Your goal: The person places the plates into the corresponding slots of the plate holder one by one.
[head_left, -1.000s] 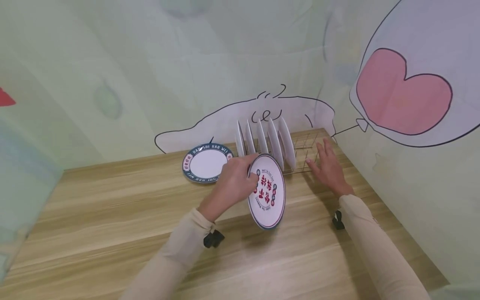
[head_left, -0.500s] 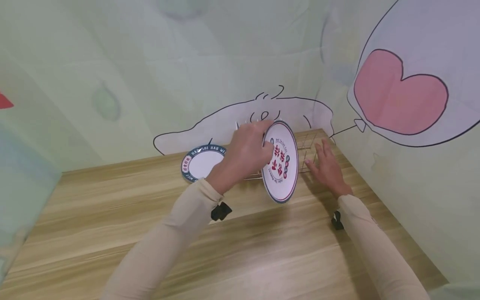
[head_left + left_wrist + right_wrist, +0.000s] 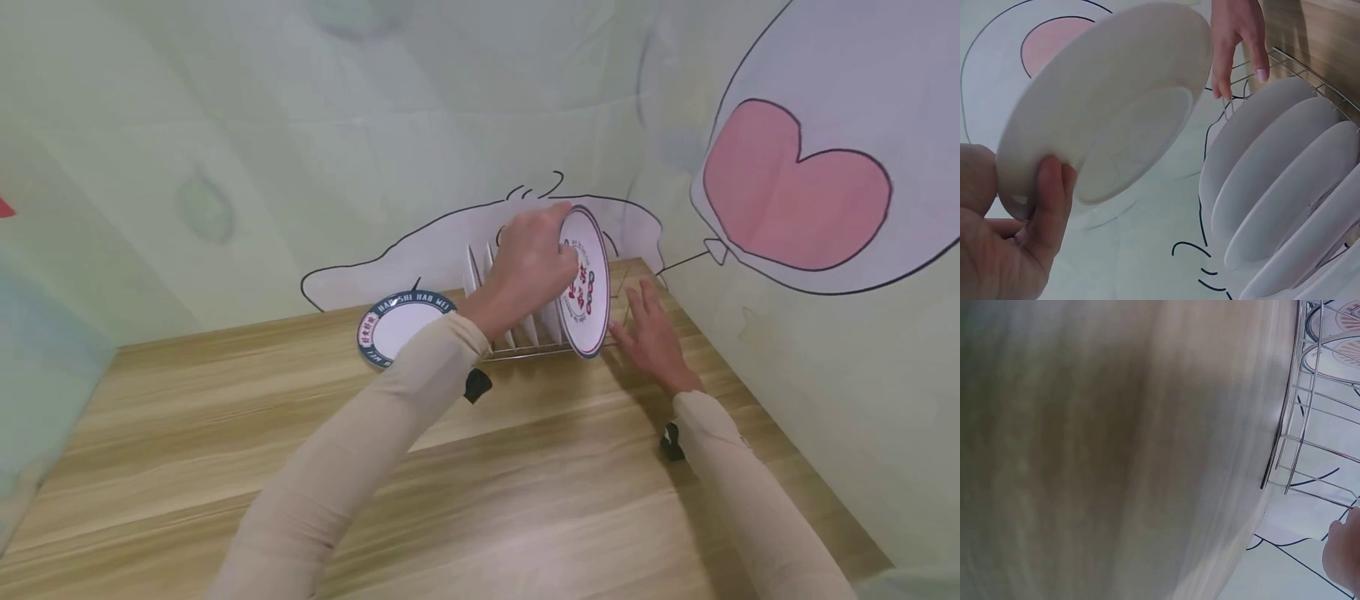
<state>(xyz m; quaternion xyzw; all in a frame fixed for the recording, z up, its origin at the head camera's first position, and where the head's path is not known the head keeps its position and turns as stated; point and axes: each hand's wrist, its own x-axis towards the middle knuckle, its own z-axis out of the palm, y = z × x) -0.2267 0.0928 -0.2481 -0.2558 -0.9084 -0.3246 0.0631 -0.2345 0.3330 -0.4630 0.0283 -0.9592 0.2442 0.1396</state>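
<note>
My left hand (image 3: 534, 254) pinches a round white plate (image 3: 590, 321) by its rim, thumb on the printed face. The plate is tilted on edge over the right part of a wire dish rack (image 3: 525, 355). The left wrist view shows its plain underside (image 3: 1116, 94), fingers against it, apart from several white plates (image 3: 1279, 194) standing in the rack. My right hand (image 3: 654, 337) is at the rack's right end, fingers extended. In the right wrist view, a fingertip (image 3: 1344, 550) is right at the rack's end wire. My left hand hides part of the row.
An oval plate (image 3: 408, 329) with a blue lettered rim lies flat on the wooden table (image 3: 225, 400), left of the rack. A printed cloth wall (image 3: 420, 167) rises close behind the rack, and another wall (image 3: 810, 358) stands to the right.
My left hand has carried the plate up and to the right, from in front of the racked plates to above the rack's right part. My right hand has stayed at the rack's end.
</note>
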